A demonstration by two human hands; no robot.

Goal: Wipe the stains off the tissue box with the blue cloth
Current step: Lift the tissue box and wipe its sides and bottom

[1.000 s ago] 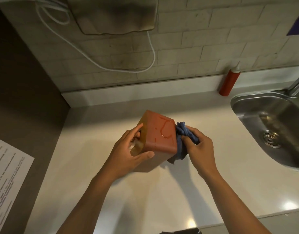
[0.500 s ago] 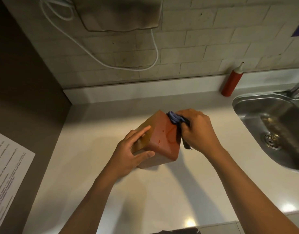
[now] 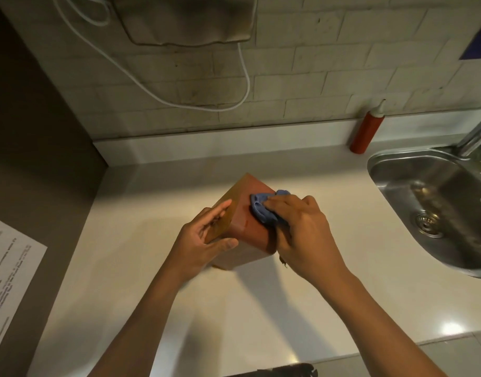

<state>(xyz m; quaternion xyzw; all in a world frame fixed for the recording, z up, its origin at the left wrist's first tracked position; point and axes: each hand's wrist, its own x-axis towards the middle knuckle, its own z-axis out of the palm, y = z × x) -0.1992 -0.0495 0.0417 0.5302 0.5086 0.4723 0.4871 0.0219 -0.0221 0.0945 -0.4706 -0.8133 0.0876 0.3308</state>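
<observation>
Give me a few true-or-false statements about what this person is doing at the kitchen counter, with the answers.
1. The right hand presses the blue cloth against the tissue box. True.
2. The left hand lies flat on the counter, away from the box. False: it grips the box's left side.
3. The red squeeze bottle stands at the back of the counter, near the sink. True.
4. The tissue box lies inside the sink. False: it is on the counter, left of the sink.
5. The box sits level on its base. False: it looks tilted, one edge raised toward the camera.
</observation>
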